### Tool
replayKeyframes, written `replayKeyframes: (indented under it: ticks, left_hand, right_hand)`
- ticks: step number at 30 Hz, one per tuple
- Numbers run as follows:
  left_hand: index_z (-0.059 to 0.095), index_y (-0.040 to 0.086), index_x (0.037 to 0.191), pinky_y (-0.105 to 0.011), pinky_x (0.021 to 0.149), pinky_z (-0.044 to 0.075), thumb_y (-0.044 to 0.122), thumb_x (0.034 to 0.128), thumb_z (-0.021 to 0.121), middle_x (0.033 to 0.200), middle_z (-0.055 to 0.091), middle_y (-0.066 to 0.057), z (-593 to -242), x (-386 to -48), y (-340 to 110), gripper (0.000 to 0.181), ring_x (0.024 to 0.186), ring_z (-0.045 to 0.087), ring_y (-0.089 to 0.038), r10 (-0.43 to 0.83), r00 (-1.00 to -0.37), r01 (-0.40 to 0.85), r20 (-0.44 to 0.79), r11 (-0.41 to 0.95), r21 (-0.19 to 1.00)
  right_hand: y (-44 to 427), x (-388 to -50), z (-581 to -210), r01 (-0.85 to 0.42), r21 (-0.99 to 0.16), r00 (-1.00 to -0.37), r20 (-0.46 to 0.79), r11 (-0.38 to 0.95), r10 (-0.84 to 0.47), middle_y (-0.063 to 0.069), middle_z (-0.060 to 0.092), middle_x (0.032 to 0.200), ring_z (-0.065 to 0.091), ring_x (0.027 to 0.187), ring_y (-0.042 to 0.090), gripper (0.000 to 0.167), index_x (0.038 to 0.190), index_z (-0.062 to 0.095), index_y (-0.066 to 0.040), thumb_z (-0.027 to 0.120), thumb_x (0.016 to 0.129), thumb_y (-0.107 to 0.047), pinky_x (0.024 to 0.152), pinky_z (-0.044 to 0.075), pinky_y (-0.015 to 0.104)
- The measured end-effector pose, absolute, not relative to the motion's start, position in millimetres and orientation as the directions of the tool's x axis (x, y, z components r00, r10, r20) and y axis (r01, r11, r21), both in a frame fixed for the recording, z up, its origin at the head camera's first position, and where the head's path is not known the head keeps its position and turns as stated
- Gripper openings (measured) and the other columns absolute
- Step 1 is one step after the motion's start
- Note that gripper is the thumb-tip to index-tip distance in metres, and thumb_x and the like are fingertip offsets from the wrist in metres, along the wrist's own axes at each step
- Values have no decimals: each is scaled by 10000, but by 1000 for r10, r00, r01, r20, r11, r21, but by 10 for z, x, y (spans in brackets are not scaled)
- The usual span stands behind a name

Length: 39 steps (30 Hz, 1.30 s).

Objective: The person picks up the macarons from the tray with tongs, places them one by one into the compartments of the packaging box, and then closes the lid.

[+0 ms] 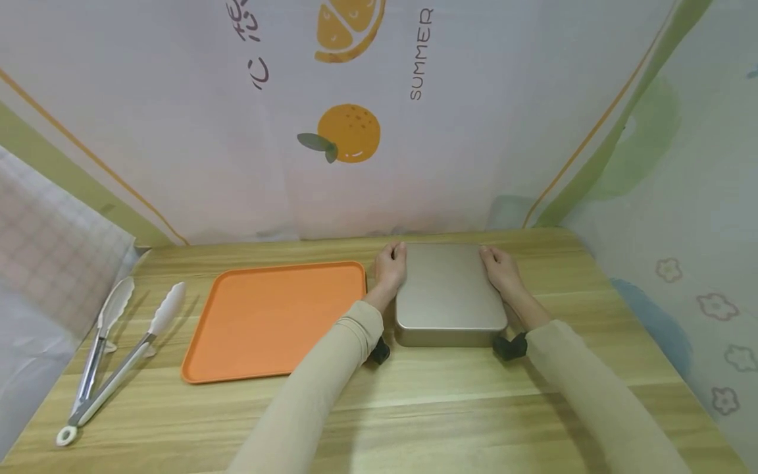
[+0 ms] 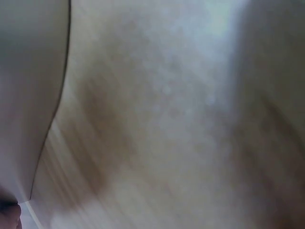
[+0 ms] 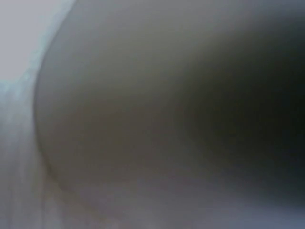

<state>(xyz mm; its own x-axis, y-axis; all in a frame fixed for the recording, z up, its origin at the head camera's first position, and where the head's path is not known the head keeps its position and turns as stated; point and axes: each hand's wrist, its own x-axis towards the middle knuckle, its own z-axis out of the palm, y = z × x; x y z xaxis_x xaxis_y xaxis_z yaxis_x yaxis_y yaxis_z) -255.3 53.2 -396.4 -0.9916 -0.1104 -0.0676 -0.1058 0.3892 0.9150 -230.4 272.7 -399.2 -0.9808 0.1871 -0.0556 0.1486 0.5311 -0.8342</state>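
A champagne-coloured metal baking pan [image 1: 450,286] sits on the wooden table with a smooth flat face upward. At its far left corner my left hand [image 1: 390,266] grips the side, thumb near the top edge. My right hand [image 1: 501,268] holds the far right corner in much the same way. The fingers below the edge are mostly hidden. In the left wrist view the pan's wall [image 2: 28,86] fills the left side, with a bit of a finger at the bottom corner. A blurred pan surface [image 3: 109,109] takes up most of the right wrist view.
An orange rectangular tray [image 1: 272,322] lies left of the pan, partly under my left forearm. Spread tongs [image 1: 109,362] with white scalloped heads lie at the table's left. A printed curtain [image 1: 450,164] hangs along the back edge of the wooden table [image 1: 438,408].
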Motion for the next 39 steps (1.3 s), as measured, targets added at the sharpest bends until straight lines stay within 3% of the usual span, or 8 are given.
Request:
replayKeyframes:
  ticks: [24,39]
  left_hand:
    - [560,106,1291,-370,995,404,336,999,437,1238,584,-89,-3949,-2547,543,392,1156,517,-245,-103,-982,-186,-161,324,928]
    - [593,76,1205,-361,897,428,302,1003,433,1042,578,-88,-3961,-2559,525,343,926,493,-196,-109,-983,-174,-147,298,939]
  right_hand:
    - [2745,-2322,-4046,183,-863,-973,-89,472,214,257,458,1356,443,1238,370,513,1351,434,67,331,1024,-315,1035,357,464]
    - [2742,-2308,-4028,153,-864,-978,-64,481,197,261,513,1265,500,1098,324,525,1330,457,69,305,1027,-332,937,429,421]
